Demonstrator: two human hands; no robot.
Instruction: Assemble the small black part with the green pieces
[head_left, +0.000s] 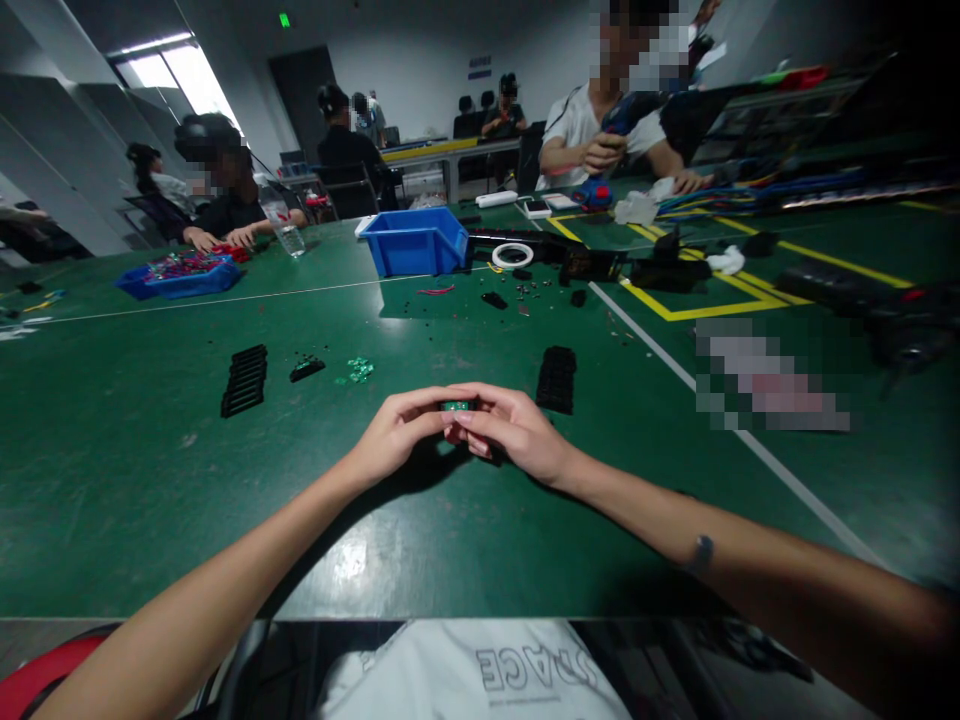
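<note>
Closest of all, white printed shirt [450,670] at the bottom of the view, then the near edge of the green table [150,470]. Above its top, small green-and-black piece [457,406] pinched between the fingers and thumbs of left hand [405,432] and right hand [521,430], fingertips meeting around it. Largely covered by fingers, so exact hold and facing hard to tell. Could slip or spring free if squeezed unevenly, given so little surface to grip. If dropped, perhaps hard to spot against green, or easily mixed into the loose pile of green bits [360,370] ahead on the left. With a careless outward swing, could also nudge the right slatted strip [556,380], just beyond the right hand. More slack on the left: left slatted strip [244,380] and dark holder [306,368] well apart from the left hand. Widest room toward the near left, outside the forearm. Forward, limited farther off by blue bin [420,243] and white ring [513,257].
</note>
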